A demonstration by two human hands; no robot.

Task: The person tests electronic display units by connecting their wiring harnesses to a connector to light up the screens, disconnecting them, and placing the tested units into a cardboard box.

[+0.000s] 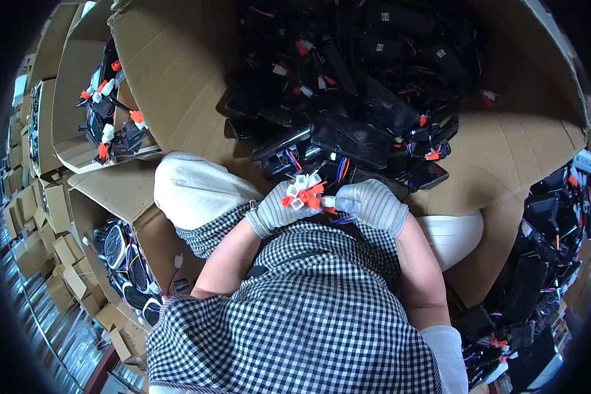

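Note:
In front of my lap, my left hand (276, 211), in a striped work glove, is closed round a bunch of white plugs with red pieces (305, 192). My right hand (375, 205), gloved the same way, pinches a white plug (328, 201) at the right side of that bunch. Coloured wires (343, 221) show just below the right fingertips. Where they lead is hidden by my hands. Just beyond both hands lie black flat cases (353, 139) with wire leads, piled in a large open cardboard box (174, 72).
At the left stands a box holding more black cases with red and white plugs (105, 121). Below it, another holds round black parts (116, 246). More black cases (528, 282) are heaped at the right. Cardboard boxes (65, 253) crowd the floor far left.

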